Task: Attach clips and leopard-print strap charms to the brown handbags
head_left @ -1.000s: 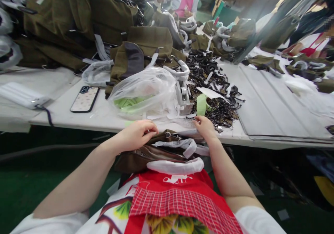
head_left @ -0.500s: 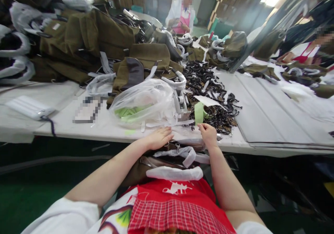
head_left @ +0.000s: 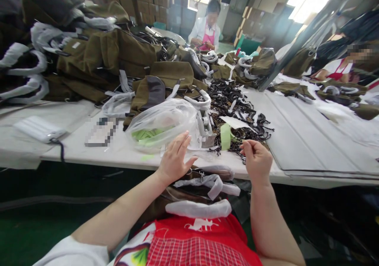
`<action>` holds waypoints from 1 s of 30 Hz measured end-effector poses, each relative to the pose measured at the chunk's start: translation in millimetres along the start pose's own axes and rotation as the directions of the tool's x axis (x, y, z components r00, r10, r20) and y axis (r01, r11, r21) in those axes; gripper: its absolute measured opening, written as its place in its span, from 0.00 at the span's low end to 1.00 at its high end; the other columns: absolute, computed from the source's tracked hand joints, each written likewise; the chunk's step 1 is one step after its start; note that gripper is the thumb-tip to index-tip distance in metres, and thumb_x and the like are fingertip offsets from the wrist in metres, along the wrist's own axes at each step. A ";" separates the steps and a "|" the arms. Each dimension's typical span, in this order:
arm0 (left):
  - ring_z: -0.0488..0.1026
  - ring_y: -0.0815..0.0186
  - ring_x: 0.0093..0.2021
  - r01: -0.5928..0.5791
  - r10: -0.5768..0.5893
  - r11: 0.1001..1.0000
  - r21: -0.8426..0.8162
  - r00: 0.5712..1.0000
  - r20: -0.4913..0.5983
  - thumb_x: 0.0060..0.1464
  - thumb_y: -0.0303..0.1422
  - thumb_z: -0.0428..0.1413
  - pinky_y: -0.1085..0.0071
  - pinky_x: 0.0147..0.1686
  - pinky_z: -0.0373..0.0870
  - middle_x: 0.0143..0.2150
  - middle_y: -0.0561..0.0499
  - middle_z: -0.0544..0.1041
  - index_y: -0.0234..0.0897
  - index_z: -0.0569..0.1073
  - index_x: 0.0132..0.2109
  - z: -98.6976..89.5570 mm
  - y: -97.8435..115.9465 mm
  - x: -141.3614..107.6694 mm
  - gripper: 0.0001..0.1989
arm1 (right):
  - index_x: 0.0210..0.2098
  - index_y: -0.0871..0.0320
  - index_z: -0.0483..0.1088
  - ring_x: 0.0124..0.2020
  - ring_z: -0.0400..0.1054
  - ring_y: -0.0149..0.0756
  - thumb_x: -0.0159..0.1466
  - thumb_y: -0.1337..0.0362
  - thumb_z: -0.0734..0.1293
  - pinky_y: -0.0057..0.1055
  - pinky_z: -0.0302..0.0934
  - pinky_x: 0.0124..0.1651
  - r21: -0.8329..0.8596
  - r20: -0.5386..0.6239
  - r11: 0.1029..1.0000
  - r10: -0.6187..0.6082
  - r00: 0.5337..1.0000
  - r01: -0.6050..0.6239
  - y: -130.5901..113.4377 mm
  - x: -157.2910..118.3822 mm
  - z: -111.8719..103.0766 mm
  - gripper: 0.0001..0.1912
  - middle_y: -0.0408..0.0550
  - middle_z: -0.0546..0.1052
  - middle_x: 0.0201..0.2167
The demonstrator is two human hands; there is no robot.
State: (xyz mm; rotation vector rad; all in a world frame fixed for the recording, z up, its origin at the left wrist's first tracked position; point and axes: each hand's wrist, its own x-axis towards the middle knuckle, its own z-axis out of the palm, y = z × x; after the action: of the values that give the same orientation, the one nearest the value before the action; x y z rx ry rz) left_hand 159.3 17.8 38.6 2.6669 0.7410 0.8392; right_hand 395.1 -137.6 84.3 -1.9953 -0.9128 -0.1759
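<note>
My left hand (head_left: 175,160) is open, palm down with its fingers stretched out, at the near edge of a see-through plastic bag (head_left: 166,117) with something green inside. My right hand (head_left: 258,159) is closed in a pinch beside the pile of black straps and chains (head_left: 233,100); whatever sits between the fingertips is too small to name. Just left of it stands a curled light-green strip (head_left: 225,136). Against my lap and the table edge leans a dark brown bag (head_left: 166,197), its handle (head_left: 198,209) wrapped in white. A grey metal device (head_left: 206,127) stands between my hands, partly covered by plastic.
Olive bags (head_left: 97,60) with wrapped handles are heaped at the back left. A phone (head_left: 101,132) and a white power bank (head_left: 40,129) with a dark cord lie on the left. Grey sheets (head_left: 310,139) cover the right side. Two people (head_left: 204,33) work beyond the table.
My left hand has risen forward toward the plastic bag, fingers spreading. My right hand has moved right, away from the green strip, still pinched. The view has tilted up slightly.
</note>
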 end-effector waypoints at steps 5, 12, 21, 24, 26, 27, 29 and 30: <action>0.64 0.51 0.64 -0.157 0.157 0.988 -0.006 0.986 0.061 0.61 0.40 0.54 0.53 0.66 0.52 0.62 0.40 0.71 0.38 0.71 0.59 -37.7 11.8 8.9 0.21 | 0.34 0.58 0.74 0.22 0.70 0.31 0.65 0.53 0.66 0.27 0.64 0.29 0.291 0.237 0.957 -0.073 0.969 0.001 -43.6 -31.6 11.6 0.14 0.43 0.77 0.24; 0.70 0.68 0.28 0.158 0.053 0.935 -0.318 0.824 0.565 0.67 0.39 0.42 0.74 0.31 0.62 0.27 0.52 0.76 0.36 0.76 0.34 -74.3 -8.3 -0.3 0.21 | 0.37 0.58 0.76 0.21 0.67 0.30 0.64 0.56 0.68 0.27 0.63 0.23 0.181 0.094 0.978 -0.124 0.988 0.105 -51.5 -27.4 9.8 0.11 0.48 0.78 0.31; 0.68 0.68 0.27 0.115 0.028 0.971 -0.208 0.812 0.583 0.66 0.36 0.46 0.72 0.28 0.57 0.28 0.51 0.75 0.36 0.73 0.32 -94.7 0.0 -11.7 0.18 | 0.53 0.59 0.72 0.44 0.75 0.41 0.69 0.65 0.61 0.35 0.68 0.46 0.199 0.649 0.725 -0.601 0.466 0.659 -127.6 -53.6 38.6 0.15 0.54 0.80 0.47; 0.70 0.67 0.28 0.139 0.019 0.962 -0.233 0.821 0.571 0.65 0.34 0.46 0.73 0.29 0.59 0.28 0.51 0.76 0.35 0.74 0.32 -102.1 -6.3 -19.1 0.16 | 0.47 0.57 0.75 0.40 0.76 0.41 0.71 0.62 0.60 0.34 0.65 0.41 0.170 0.754 0.744 -0.520 0.401 0.646 -133.7 -53.0 55.0 0.13 0.50 0.81 0.40; 0.72 0.66 0.32 0.154 0.003 0.956 -0.251 0.846 0.533 0.65 0.35 0.47 0.73 0.32 0.63 0.32 0.51 0.77 0.36 0.74 0.35 -106.5 -10.9 -27.3 0.15 | 0.43 0.55 0.76 0.38 0.75 0.41 0.70 0.61 0.62 0.33 0.62 0.40 0.149 0.777 0.748 -0.493 0.390 0.647 -135.0 -52.4 58.1 0.11 0.48 0.81 0.38; 0.73 0.65 0.36 0.168 -0.033 0.958 -0.232 0.870 0.493 0.64 0.37 0.48 0.73 0.36 0.65 0.36 0.49 0.78 0.35 0.75 0.38 -107.8 -13.0 -32.0 0.13 | 0.40 0.55 0.76 0.37 0.74 0.41 0.70 0.61 0.62 0.33 0.61 0.40 0.150 0.785 0.750 -0.486 0.383 0.644 -135.5 -53.3 58.6 0.11 0.48 0.81 0.36; 0.74 0.60 0.44 0.222 -0.149 0.967 -0.124 0.891 0.430 0.62 0.40 0.52 0.69 0.43 0.67 0.43 0.45 0.78 0.34 0.74 0.44 -107.9 -17.3 -41.6 0.13 | 0.36 0.56 0.76 0.36 0.73 0.39 0.70 0.63 0.62 0.32 0.60 0.39 0.166 0.811 0.782 -0.454 0.368 0.601 -136.0 -59.8 59.9 0.11 0.48 0.80 0.32; 0.74 0.58 0.45 0.262 -0.215 0.964 -0.047 0.871 0.441 0.60 0.42 0.54 0.67 0.44 0.68 0.45 0.43 0.78 0.34 0.74 0.45 -106.6 -19.4 -46.1 0.15 | 0.35 0.56 0.75 0.35 0.72 0.38 0.70 0.64 0.61 0.31 0.59 0.39 0.182 0.833 0.811 -0.427 0.351 0.556 -135.7 -65.6 61.5 0.11 0.47 0.79 0.31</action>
State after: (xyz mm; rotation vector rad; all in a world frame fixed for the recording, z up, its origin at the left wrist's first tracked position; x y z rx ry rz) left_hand 56.2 18.0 95.6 2.4634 0.8551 0.1992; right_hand 244.7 -81.4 111.4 -1.8016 -2.2242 0.5054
